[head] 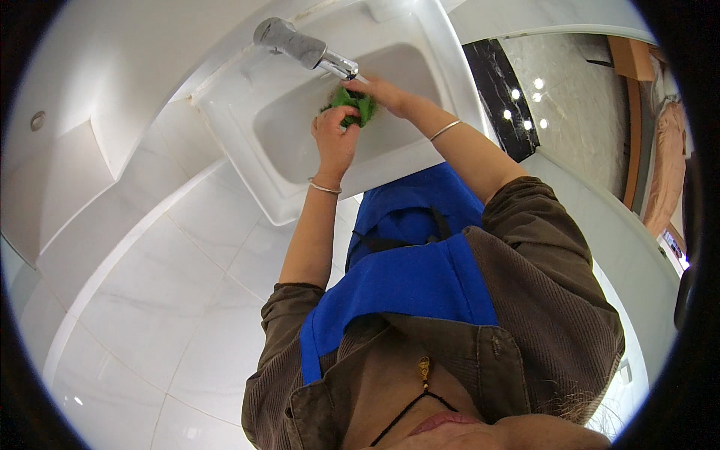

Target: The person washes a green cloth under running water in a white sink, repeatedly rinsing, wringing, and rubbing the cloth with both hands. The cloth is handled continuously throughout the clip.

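Observation:
A small green bundle (364, 108) is between my hands in the white washbasin (292, 135). It looks like leaves, though my fingers cover much of it. My left hand (336, 138) pinches its near left side, thumb and fingers bent around it. On its far right side, my right hand (383, 94) grips it just under the tap spout (344, 67). A short pale streak at the spout looks like running water. Dark bits show around the bundle's edge.
The tap's grey handle body (289, 42) rises at the basin's back left. A black marble strip (500, 95) lies right of the basin, with a glossy grey floor (568, 101) beyond. White tiles (185, 270) cover the floor at left. My blue apron (410, 270) nears the basin's front rim.

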`<act>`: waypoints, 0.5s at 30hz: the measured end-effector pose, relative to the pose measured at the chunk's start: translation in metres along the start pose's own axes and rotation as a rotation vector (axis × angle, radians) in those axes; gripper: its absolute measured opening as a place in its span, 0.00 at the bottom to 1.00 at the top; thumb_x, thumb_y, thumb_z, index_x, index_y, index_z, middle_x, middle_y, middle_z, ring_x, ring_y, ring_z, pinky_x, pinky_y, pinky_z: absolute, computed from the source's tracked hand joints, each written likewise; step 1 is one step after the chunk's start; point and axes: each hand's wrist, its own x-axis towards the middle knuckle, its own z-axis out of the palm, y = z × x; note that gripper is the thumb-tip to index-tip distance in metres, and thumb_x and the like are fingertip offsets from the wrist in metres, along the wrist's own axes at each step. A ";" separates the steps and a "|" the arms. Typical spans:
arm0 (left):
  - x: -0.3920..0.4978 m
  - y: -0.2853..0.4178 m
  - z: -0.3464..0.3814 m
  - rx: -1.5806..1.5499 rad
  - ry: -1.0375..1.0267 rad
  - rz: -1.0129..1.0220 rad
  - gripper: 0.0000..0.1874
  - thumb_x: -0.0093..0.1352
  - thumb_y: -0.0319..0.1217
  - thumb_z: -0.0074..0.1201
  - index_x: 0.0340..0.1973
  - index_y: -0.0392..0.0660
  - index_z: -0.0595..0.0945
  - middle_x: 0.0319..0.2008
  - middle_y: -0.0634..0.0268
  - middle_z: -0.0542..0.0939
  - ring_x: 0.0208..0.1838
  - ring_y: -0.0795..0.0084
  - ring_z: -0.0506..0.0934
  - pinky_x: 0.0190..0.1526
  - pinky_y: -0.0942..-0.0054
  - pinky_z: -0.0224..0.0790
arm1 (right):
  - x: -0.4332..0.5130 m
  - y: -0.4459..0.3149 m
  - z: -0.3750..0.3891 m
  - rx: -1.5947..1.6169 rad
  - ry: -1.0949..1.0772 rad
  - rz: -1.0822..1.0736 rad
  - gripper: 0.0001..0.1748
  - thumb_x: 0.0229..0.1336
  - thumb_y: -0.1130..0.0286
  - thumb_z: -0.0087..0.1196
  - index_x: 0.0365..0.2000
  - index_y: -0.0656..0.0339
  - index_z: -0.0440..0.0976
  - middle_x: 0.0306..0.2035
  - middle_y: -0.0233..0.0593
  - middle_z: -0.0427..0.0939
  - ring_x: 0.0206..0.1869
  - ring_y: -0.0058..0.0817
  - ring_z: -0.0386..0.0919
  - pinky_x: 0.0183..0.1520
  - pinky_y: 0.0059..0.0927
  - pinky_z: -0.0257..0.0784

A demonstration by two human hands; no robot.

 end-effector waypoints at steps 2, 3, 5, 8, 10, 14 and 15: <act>-0.001 -0.002 -0.003 0.147 -0.011 0.042 0.08 0.53 0.22 0.51 0.29 0.44 0.79 0.31 0.60 0.78 0.39 0.61 0.75 0.43 0.68 0.66 | -0.006 -0.011 0.005 0.065 -0.086 -0.024 0.27 0.53 0.47 0.57 0.43 0.61 0.77 0.40 0.35 0.77 0.41 0.24 0.71 0.47 0.27 0.67; -0.001 -0.004 -0.005 0.112 -0.025 -0.034 0.08 0.53 0.21 0.50 0.28 0.43 0.79 0.31 0.61 0.78 0.40 0.64 0.75 0.42 0.71 0.66 | -0.009 -0.015 0.007 0.088 -0.124 -0.035 0.26 0.53 0.50 0.58 0.43 0.60 0.77 0.40 0.36 0.77 0.42 0.25 0.72 0.47 0.27 0.67; -0.002 -0.006 -0.006 0.049 -0.034 -0.155 0.08 0.54 0.19 0.49 0.28 0.43 0.79 0.31 0.63 0.78 0.41 0.67 0.76 0.41 0.73 0.67 | -0.014 -0.019 0.010 -0.005 -0.150 -0.053 0.23 0.52 0.53 0.60 0.42 0.59 0.77 0.41 0.37 0.77 0.41 0.25 0.72 0.46 0.27 0.68; -0.004 -0.007 -0.004 -0.046 0.035 -0.240 0.10 0.54 0.19 0.50 0.31 0.43 0.79 0.33 0.61 0.77 0.42 0.64 0.75 0.42 0.69 0.68 | -0.017 -0.016 0.009 -0.269 -0.113 -0.075 0.19 0.50 0.58 0.62 0.41 0.56 0.78 0.38 0.37 0.78 0.41 0.26 0.73 0.45 0.28 0.69; -0.007 -0.006 -0.001 -0.137 0.136 -0.231 0.12 0.54 0.20 0.49 0.33 0.44 0.78 0.35 0.59 0.75 0.40 0.59 0.74 0.43 0.65 0.67 | -0.017 -0.013 0.005 -0.336 -0.083 -0.083 0.16 0.49 0.61 0.63 0.39 0.54 0.79 0.35 0.38 0.79 0.41 0.28 0.74 0.44 0.28 0.70; -0.009 -0.007 -0.005 -0.129 0.194 -0.241 0.12 0.57 0.19 0.49 0.36 0.42 0.78 0.36 0.59 0.74 0.40 0.64 0.75 0.43 0.69 0.70 | -0.009 -0.028 -0.007 -0.625 0.160 -0.469 0.13 0.44 0.68 0.62 0.35 0.51 0.80 0.28 0.40 0.79 0.41 0.36 0.75 0.43 0.34 0.71; -0.009 -0.007 -0.007 -0.132 0.157 -0.240 0.11 0.58 0.20 0.49 0.36 0.42 0.78 0.36 0.59 0.74 0.40 0.65 0.75 0.42 0.70 0.70 | -0.005 -0.039 -0.011 -0.771 0.234 -0.560 0.13 0.43 0.69 0.62 0.35 0.50 0.80 0.27 0.39 0.79 0.41 0.37 0.75 0.43 0.35 0.71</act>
